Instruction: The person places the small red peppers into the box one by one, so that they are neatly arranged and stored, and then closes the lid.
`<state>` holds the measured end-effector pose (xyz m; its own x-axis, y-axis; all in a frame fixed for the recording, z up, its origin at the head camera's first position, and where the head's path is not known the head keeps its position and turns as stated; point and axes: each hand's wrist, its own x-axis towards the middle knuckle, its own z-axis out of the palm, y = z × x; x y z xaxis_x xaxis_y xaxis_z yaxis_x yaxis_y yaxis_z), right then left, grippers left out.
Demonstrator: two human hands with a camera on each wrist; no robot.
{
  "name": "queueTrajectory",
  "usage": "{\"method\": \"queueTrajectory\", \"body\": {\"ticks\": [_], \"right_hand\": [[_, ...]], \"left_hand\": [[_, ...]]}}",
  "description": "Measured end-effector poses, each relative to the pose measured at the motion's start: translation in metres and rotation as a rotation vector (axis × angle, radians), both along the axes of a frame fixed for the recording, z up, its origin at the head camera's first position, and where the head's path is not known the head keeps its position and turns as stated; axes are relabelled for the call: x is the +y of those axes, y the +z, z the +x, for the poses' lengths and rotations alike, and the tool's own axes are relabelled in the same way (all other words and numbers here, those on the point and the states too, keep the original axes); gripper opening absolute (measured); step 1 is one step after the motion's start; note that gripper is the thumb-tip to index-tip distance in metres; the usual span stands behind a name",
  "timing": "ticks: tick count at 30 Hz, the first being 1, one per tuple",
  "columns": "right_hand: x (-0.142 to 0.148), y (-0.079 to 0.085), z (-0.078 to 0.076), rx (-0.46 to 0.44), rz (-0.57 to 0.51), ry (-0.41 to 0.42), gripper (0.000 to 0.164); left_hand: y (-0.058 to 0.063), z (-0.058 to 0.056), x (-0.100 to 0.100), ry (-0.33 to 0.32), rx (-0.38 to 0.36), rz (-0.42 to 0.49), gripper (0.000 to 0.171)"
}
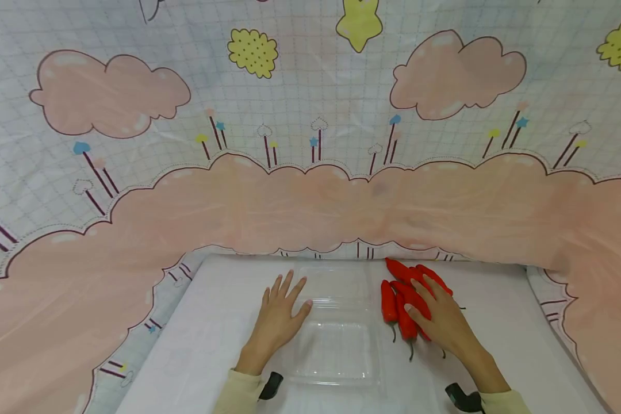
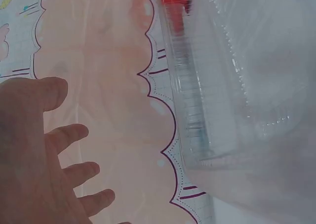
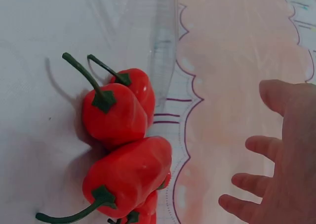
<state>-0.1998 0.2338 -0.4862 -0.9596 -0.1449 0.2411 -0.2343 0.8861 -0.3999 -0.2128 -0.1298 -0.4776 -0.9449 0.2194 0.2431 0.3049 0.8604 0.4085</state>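
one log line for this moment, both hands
left hand: fingers spread, by clear container | right hand: above red peppers | peppers: on white table, outside container

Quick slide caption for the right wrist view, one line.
Red peppers on a white surface beside a clear plastic container, right hand at frame's right edge.

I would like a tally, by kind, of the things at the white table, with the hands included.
Red peppers: at least 5 (the right hand covers part of the pile)
Clear plastic container: 1
Hands, right and left hand: 2
Total: at least 8
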Motion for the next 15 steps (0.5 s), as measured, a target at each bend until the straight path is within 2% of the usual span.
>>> {"method": "queueTrajectory", "body": {"ticks": [7,15], "right_hand": [[0.004,-0.003,0.001,0.014,-0.046,-0.005,0.068],[0.006,-0.007,0.0,-0.008,-0.102,-0.049,0.065]], "left_hand": [[-0.004,0.005,-0.01,0.009,0.007,0.063,0.056],[-0.01,0.006,-0.021,0.022,0.001,0.082,0.055]]}}
